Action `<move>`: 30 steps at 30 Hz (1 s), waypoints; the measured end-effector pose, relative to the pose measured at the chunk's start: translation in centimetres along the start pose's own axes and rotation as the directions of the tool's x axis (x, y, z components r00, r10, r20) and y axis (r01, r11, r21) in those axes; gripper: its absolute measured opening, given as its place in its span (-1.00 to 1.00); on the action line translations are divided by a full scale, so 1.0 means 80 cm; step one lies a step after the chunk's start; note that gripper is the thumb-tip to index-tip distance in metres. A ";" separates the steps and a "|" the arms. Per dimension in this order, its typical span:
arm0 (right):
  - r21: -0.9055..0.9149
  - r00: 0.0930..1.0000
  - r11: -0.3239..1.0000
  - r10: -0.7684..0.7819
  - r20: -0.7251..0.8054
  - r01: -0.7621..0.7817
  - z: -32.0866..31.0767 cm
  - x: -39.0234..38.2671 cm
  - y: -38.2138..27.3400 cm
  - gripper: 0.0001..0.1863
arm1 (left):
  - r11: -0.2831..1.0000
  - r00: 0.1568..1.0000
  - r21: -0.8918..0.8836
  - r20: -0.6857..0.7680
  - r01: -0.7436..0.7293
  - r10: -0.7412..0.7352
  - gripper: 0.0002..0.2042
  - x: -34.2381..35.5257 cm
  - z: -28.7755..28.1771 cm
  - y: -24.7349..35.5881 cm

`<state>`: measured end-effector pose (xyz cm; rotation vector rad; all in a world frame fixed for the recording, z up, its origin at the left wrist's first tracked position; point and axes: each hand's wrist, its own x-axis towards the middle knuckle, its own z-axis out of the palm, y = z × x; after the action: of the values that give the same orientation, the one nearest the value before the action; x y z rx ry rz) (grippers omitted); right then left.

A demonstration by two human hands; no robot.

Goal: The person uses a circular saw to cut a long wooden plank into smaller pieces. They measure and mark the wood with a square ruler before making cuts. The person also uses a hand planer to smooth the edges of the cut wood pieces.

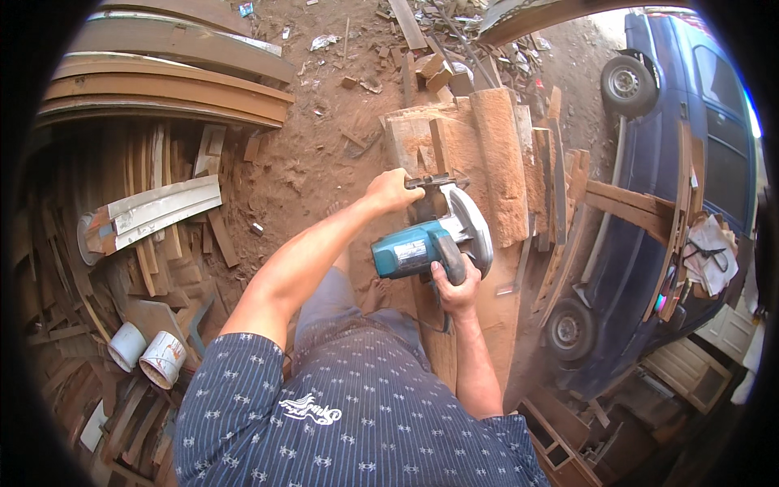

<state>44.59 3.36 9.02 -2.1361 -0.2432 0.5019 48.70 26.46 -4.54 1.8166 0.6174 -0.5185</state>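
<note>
A teal and grey circular saw (414, 250) with a silver blade guard sits over the wooden workpieces on the bench. My right hand (457, 288) is closed around its dark rear handle. My left hand (393, 192) is closed at the far left edge of the saw, by its dark base plate; the fingertips are hidden. Beyond the saw, a narrow wood strip (440, 144) points away from me. Beside it lies a thick, rough reddish-brown timber (499, 162). The blade's lower part is out of sight.
Long beams (162, 85) are stacked at the far left, above many offcuts. Two paint-stained white buckets (162, 359) stand at lower left. A blue vehicle (649, 219) is parked at right, near leaning planks (629, 207). Wood scraps (438, 73) litter the dirt ground ahead.
</note>
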 end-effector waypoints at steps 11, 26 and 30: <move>0.022 1.000 1.000 0.018 0.010 -0.018 0.006 0.022 -0.009 -0.76 | 1.000 1.000 -0.005 0.023 0.015 -0.015 -0.47 0.016 -0.022 0.006; 0.074 1.000 0.997 0.007 -0.015 -0.006 0.021 0.052 -0.022 -0.77 | 1.000 1.000 0.009 -0.004 0.014 -0.014 -0.48 0.040 -0.044 0.014; 0.078 1.000 0.997 0.002 -0.009 -0.001 0.027 0.063 -0.026 -0.76 | 1.000 1.000 -0.011 0.002 0.018 -0.018 -0.49 0.046 -0.059 0.019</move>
<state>48.23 7.94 8.31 -2.0626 -0.2137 0.4950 52.71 31.10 -4.26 1.8015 0.6347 -0.5277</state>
